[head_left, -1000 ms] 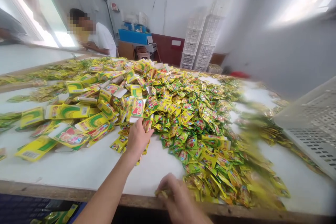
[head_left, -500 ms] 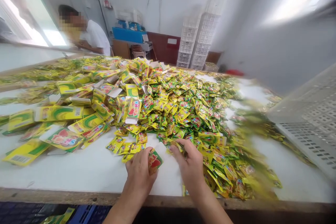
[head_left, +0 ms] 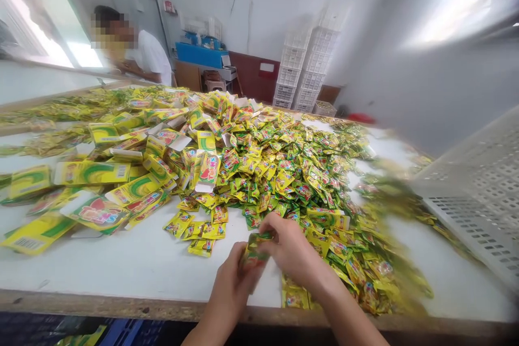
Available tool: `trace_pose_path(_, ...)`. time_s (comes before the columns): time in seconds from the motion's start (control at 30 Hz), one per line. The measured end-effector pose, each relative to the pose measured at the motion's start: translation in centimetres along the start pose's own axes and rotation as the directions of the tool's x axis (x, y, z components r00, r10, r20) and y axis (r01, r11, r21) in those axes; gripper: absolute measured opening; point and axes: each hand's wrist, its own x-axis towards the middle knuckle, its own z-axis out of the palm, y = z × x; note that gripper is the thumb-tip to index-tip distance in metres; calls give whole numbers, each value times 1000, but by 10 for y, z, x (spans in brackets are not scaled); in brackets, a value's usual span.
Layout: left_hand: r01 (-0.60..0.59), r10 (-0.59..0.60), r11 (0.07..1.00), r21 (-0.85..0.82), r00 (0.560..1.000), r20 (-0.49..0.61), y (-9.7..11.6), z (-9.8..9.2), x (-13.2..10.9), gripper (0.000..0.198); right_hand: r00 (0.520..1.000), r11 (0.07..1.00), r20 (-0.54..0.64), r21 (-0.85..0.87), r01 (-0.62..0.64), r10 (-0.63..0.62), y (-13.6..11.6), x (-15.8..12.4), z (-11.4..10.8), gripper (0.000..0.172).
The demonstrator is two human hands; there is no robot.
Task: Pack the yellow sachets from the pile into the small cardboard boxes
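Closed around a small green and yellow carton point(head_left: 252, 260), my left hand point(head_left: 232, 281) keeps it tilted above the white tabletop near the front edge. My right hand point(head_left: 288, 246) is at the carton's upper end, its fingers pinching a small green and yellow sachet point(head_left: 261, 238) against the opening. How far the sachet sits inside is hidden by the fingers. A big heap of sachets point(head_left: 279, 173) lies just beyond and to the right of my hands. A few loose sachets point(head_left: 201, 230) rest left of the carton.
Many yellow cartons point(head_left: 93, 173) are piled on the left of the table. A white perforated crate point(head_left: 478, 227) stands at the right. Stacked white crates point(head_left: 290, 67) are at the back wall. A person in a white shirt point(head_left: 152, 57) is at the far left. The wooden edge point(head_left: 162, 308) borders the front.
My right hand has moved left with a sachet and met the carton's end. My left hand has shifted right with the carton, turning it more upright.
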Motion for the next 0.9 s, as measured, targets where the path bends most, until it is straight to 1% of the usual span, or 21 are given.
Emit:
trace_pose_path(0.07, 54, -52, 983, -174, 998, 21, 3, -3, -2, 18, 999, 999, -39, 41, -20, 22, -2, 4, 6, 16)
trace_pose_path(0.13, 76, -70, 943, -323, 997, 32, 4, -6, -4, 21, 998, 997, -52, 68, 46, -43, -4, 6, 14, 15)
trace_pose_path(0.23, 137, -93, 866, -480, 989, 114, 7, -10, -4, 31, 989, 987, -22, 53, 150, -149, -7, 6, 18, 16)
trace_pose_path(0.3, 161, -91, 842, -516, 983, 158, 12, -12, -4, 30, 989, 988, 6, 26, 150, -150, -8, 5, 16, 15)
trace_pose_path(0.37, 167, -92, 828, -536, 982, 164, 17, -13, -3, 26, 992, 992, 2, 15, 123, -123, -7, 4, 15, 14)
trace_pose_path(0.43, 191, -115, 808, -558, 979, 168, 19, -13, -3, 28, 993, 994, -59, 32, 101, -99, -4, 1, 20, 12)
trace_pose_path(0.53, 220, -134, 784, -581, 973, 187, 19, -12, -2, 38, 978, 995, -196, 62, 79, -65, 1, -3, 31, 11)
trace_pose_path(0.57, 218, -132, 786, -579, 973, 188, 18, -12, -2, 40, 975, 995, -217, 65, 71, -55, 2, -4, 32, 11)
trace_pose_path(0.6, 213, -128, 791, -573, 974, 185, 17, -12, -1, 41, 977, 996, -208, 62, 66, -52, 1, -4, 31, 12)
trace_pose_path(0.63, 208, -118, 798, -565, 974, 192, 15, -12, -1, 41, 984, 997, -167, 49, 66, -57, 0, -4, 28, 12)
trace_pose_path(0.7, 195, -86, 810, -553, 972, 217, 10, -13, 0, 37, 996, 996, -27, -19, 84, -85, -6, -3, 17, 14)
trace_pose_path(0.77, 184, -44, 811, -556, 966, 257, 5, -13, 0, 31, 988, 985, 102, -116, 126, -115, -11, -2, 6, 20)
trace_pose_path(0.83, 185, -30, 809, -558, 961, 276, 1, -13, 1, 30, 981, 972, 141, -176, 153, -129, -13, -3, 3, 24)
trace_pose_path(0.9, 190, -36, 807, -560, 961, 274, -2, -13, 1, 32, 985, 974, 113, -173, 147, -129, -10, -3, 10, 25)
